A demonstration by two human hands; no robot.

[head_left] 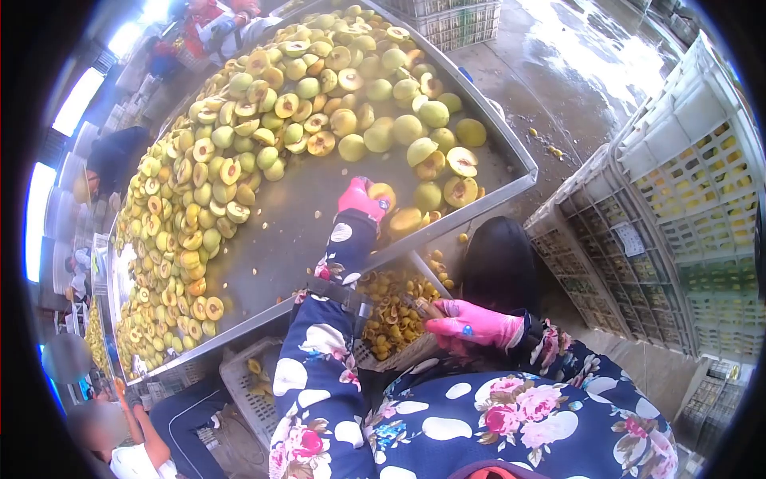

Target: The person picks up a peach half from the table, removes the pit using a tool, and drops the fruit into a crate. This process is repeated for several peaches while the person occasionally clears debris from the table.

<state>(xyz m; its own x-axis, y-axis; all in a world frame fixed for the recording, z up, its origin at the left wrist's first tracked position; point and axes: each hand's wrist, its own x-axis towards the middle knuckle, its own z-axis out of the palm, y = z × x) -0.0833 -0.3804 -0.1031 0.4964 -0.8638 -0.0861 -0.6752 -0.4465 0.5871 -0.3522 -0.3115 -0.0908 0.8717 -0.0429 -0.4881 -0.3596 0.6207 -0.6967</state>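
Note:
My left hand (364, 199), in a pink glove, is over the metal table (279, 231) with its fingers closed round a yellow fruit half (382, 195). More fruit halves (405, 222) lie just to its right, by the table's edge. Below the edge, near my body, my right hand (479, 324), also pink-gloved, is closed on a small tool with a wooden handle (431, 310). The tool points left over a crate of yellow fruit pieces (391, 319). A large heap of halved fruit (263, 120) covers the table's far and left parts.
Tall white crates (686, 191) with fruit inside stand at the right. Another crate (254, 383) is under the table's front edge. A co-worker (136, 447) sits at the lower left; another person (223, 28) is at the far side. The floor (550, 80) is wet.

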